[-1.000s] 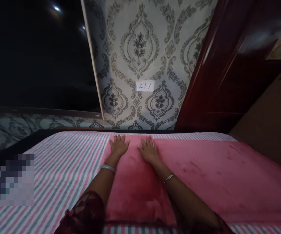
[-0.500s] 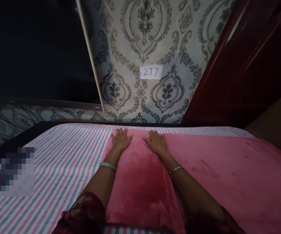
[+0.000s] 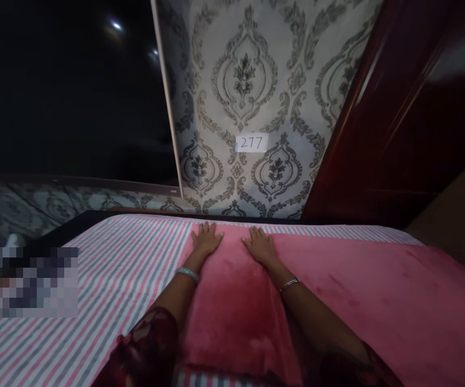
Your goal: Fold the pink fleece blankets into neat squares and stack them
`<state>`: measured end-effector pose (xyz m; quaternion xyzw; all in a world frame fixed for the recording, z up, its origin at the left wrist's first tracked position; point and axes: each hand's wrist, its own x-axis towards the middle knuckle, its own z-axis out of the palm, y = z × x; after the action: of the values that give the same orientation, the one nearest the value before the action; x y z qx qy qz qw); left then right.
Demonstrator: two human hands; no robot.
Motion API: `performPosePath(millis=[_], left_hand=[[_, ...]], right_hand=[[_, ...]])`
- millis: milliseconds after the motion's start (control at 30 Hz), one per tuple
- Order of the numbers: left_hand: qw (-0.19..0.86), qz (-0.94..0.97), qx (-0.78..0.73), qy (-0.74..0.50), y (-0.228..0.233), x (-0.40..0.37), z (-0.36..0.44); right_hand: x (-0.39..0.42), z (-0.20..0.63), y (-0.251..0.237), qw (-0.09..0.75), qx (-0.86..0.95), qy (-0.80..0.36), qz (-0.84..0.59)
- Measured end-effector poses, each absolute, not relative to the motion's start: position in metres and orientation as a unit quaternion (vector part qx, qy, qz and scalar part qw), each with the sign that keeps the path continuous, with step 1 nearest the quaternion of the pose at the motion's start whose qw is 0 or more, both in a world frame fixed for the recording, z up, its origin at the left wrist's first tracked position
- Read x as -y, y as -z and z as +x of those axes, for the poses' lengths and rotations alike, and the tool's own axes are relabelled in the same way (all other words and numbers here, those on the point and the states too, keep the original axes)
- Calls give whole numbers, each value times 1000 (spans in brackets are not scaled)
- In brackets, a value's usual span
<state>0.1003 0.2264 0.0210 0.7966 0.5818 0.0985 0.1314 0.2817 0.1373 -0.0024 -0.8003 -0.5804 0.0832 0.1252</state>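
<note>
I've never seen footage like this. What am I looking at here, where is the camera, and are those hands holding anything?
There is no machine here: a person wears one camera on the head, looking forward and down, so you see their own two arms reaching away from you. The left hand and the right hand lie flat, fingers spread, on a pink plush blanket near its far edge. Neither hand grips anything; they only press on the cloth. The blanket lies over a striped bedsheet in pink, grey and white. Each wrist wears a bangle. Behind the bed is patterned wallpaper with a small paper label reading 277, and a dark red wooden panel stands at right. The blocky patch at left is blurring.
</note>
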Motion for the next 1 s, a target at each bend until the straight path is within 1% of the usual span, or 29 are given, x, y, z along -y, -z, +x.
performPosePath(millis=[133, 267, 433, 467, 567, 600, 667, 733, 767, 900, 1000], left_hand=[[203, 762, -598, -140, -43, -232, 73], [288, 724, -598, -189, -53, -209, 13], [388, 663, -598, -230, -34, -138, -50], [425, 647, -581, -252, -29, -124, -55], [582, 566, -481, -332, -10, -97, -58], [615, 543, -455, -346, -5, -93, -56], [648, 518, -432, -355, 4, -90, -50], [652, 504, -431, -369, 11, -91, -44], [637, 505, -441, -379, 12, -92, -43], [523, 561, -498, -405, 14, -91, -46], [500, 595, -500, -382, 15, -85, -53]], right_hand=[[-133, 289, -9, 123, 588, -75, -796], [-138, 290, -23, 137, 609, -53, -779], [-165, 262, -33, 159, 683, -68, -710], [-172, 254, -34, 162, 696, -75, -695], [-194, 228, -34, 164, 725, -101, -661], [-201, 220, -33, 163, 732, -110, -652], [-213, 206, -32, 160, 741, -128, -640], [-224, 195, -33, 156, 746, -147, -630], [-229, 191, -33, 153, 747, -157, -627], [-247, 180, -38, 147, 746, -194, -619], [-259, 175, -40, 147, 745, -222, -612]])
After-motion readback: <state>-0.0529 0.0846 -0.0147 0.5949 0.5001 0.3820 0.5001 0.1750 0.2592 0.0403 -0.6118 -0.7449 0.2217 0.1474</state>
